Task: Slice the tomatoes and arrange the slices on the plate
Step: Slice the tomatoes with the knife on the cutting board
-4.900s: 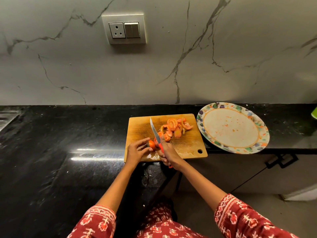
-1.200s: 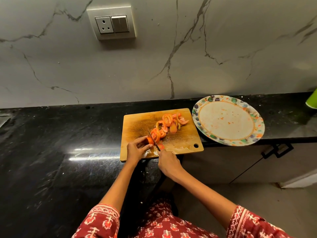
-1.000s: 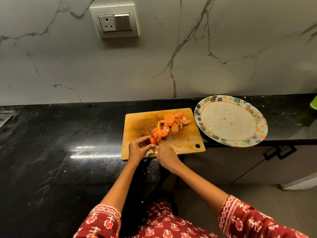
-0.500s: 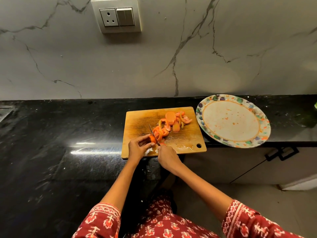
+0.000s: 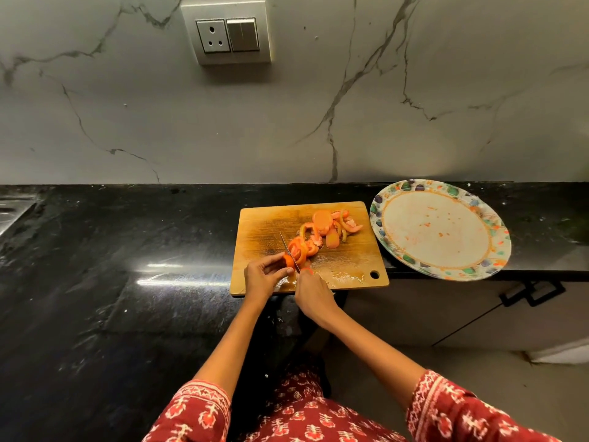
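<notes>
Pinching tomato end (image 5: 288, 260): left hand (image 5: 263, 277); right hand (image 5: 314, 293) gripping knife (image 5: 289, 250); no writing legible.

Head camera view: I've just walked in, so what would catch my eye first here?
Probably the bright tomato slices heaped on the wooden cutting board, where the left hand steadies a tomato end and the right hand works a knife through it. Right of the board sits a floral-rimmed plate holding only juice specks.
</notes>
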The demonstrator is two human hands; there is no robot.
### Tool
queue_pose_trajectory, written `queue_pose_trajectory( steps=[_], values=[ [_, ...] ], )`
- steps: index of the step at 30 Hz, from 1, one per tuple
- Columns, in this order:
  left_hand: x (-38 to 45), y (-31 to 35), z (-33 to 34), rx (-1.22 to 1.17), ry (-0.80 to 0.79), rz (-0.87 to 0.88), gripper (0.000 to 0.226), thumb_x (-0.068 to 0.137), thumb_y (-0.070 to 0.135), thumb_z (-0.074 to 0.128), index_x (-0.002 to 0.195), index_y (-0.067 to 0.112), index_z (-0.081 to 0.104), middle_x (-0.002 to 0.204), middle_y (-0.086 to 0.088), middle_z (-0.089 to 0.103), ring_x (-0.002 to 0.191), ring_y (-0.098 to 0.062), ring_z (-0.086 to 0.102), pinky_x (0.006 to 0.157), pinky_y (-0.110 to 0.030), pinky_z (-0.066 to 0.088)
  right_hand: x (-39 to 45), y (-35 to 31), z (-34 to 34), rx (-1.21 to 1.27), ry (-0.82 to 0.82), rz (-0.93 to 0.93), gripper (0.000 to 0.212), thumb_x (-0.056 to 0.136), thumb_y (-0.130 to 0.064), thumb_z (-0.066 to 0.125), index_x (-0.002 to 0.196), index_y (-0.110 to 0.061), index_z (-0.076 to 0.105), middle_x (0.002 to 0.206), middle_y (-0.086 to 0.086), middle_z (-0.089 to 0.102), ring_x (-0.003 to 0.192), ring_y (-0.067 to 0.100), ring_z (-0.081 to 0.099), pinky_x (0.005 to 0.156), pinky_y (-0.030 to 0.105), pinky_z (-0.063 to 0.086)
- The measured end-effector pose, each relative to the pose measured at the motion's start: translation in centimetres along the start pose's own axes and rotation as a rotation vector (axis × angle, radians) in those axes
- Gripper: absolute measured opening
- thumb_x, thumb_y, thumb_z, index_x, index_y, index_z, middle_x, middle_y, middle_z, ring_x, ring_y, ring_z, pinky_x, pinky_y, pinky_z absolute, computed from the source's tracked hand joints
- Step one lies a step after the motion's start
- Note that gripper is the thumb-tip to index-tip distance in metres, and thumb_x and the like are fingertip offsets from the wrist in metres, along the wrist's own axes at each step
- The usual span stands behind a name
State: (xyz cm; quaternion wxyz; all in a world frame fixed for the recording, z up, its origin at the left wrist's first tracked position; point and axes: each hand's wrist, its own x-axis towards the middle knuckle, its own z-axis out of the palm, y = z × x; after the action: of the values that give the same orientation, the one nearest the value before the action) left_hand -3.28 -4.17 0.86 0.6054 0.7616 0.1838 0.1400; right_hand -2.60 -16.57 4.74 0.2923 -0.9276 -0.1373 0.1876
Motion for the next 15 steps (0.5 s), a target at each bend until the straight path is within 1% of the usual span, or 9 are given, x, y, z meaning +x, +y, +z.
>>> queue_pose_trajectory(
  steps=[2,5,8,13,15],
  values=[
    [0.0,0.1,0.0,0.009,0.000,-0.001,0.050,0.064,-0.007,0.077,0.112,-0.007,0.061,0.110,-0.022,0.065,0.097,-0.017,0.063,0.078,-0.010,0.050,0.3,0.0,0.0,0.003,0.003,-0.016,0.024,0.099,-0.014,0.037,0.112,0.001,0.052,0.111,0.019,0.060,0.106,0.036,0.058,0.072,0.033,0.036],
    [0.1,-0.1,-0.3,-0.017,0.009,-0.024,0.050,0.066,-0.009,0.075,0.113,-0.007,0.060,0.112,-0.023,0.063,0.100,-0.019,0.062,0.078,-0.010,0.050,-0.7,1.2,0.3,-0.019,-0.026,-0.047,0.023,0.099,-0.015,0.035,0.117,-0.003,0.045,0.105,0.019,0.060,0.100,0.037,0.058,0.067,0.034,0.034],
    [0.1,-0.1,-0.3,-0.041,0.014,-0.029,0.050,0.066,-0.009,0.074,0.114,-0.008,0.059,0.113,-0.023,0.063,0.101,-0.021,0.062,0.077,-0.009,0.050,-1.8,1.9,0.6,-0.041,-0.067,-0.038,0.023,0.101,-0.018,0.033,0.108,-0.004,0.048,0.105,0.017,0.059,0.098,0.036,0.057,0.067,0.034,0.035],
    [0.1,-0.2,-0.1,-0.036,0.010,-0.024,0.050,0.065,-0.007,0.075,0.113,-0.006,0.060,0.111,-0.022,0.064,0.100,-0.021,0.063,0.078,-0.011,0.051,-0.1,0.9,0.2,-0.053,-0.069,-0.034,0.019,0.097,-0.010,0.037,0.106,-0.001,0.051,0.104,0.020,0.061,0.099,0.036,0.058,0.066,0.034,0.035],
    [-0.1,-0.2,0.0,-0.020,0.026,-0.014,0.049,0.065,-0.007,0.076,0.113,-0.006,0.061,0.111,-0.020,0.064,0.098,-0.018,0.062,0.078,-0.010,0.051,-0.1,1.2,0.2,-0.073,-0.069,-0.050,0.020,0.098,-0.010,0.037,0.109,-0.001,0.050,0.104,0.020,0.061,0.099,0.037,0.058,0.066,0.034,0.036]
  ],
)
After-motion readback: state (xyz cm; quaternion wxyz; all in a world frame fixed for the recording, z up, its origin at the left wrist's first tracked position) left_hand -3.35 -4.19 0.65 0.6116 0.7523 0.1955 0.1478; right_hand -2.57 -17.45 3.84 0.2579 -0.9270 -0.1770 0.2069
